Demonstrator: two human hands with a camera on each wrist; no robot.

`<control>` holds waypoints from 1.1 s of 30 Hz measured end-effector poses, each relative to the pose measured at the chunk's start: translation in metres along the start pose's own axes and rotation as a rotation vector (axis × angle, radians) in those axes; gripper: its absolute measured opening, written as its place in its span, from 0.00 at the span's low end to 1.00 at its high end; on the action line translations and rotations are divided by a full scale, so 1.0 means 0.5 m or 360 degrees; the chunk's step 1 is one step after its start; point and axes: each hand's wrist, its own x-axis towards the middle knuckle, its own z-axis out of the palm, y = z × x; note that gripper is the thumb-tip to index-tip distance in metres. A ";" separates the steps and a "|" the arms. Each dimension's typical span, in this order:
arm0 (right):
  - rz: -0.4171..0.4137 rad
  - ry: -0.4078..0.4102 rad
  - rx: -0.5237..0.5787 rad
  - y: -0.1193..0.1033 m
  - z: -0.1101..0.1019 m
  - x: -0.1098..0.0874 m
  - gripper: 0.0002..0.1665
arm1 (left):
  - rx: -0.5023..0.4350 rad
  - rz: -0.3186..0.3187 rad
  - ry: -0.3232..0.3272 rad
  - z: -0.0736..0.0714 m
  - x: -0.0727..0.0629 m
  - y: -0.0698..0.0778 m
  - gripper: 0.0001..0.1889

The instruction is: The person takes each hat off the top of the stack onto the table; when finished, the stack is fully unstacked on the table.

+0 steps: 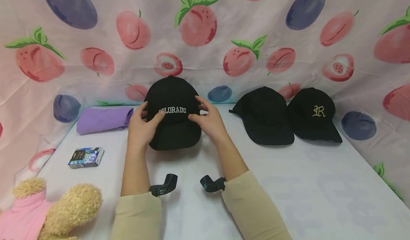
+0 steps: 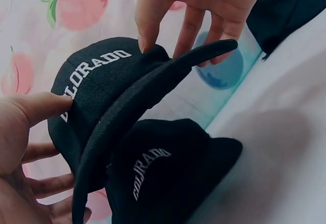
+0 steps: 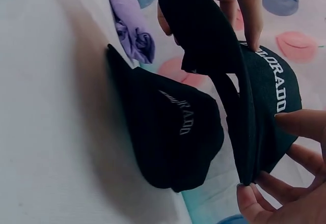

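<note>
Both hands hold a black baseball cap [image 1: 173, 94] lettered COLORADO above the table, its brim toward me. My left hand [image 1: 141, 124] grips one side, thumb on the front by the first letters and fingers behind. On the opposite side my right hand [image 1: 209, 120] pinches the cap, its thumb just past the last letter. In the wrist views a second black COLORADO cap [image 2: 173, 178] sits on the table below and behind the held one, with a gap between them. From the head view that lower cap is hidden.
On the right lie a plain black cap [image 1: 264, 115] and a black cap with an R emblem [image 1: 312, 115], touching. To the left are a folded purple cloth [image 1: 102, 120], a small patterned box [image 1: 85, 157] and a plush toy [image 1: 73, 206] in pink. A fruit-print curtain [image 1: 224, 5] hangs behind.
</note>
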 end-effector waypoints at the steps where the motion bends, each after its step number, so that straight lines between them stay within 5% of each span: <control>1: -0.0001 0.0003 -0.0006 -0.002 -0.002 -0.001 0.42 | -0.0005 0.0003 0.0002 0.001 -0.001 0.002 0.42; 17: -0.0042 0.0067 0.0003 -0.024 -0.040 -0.011 0.41 | 0.0047 0.0113 0.0012 0.017 -0.014 0.033 0.41; 33: -0.0041 0.0037 -0.0034 -0.030 -0.100 -0.017 0.40 | 0.0030 0.0137 -0.0094 0.046 -0.018 0.043 0.43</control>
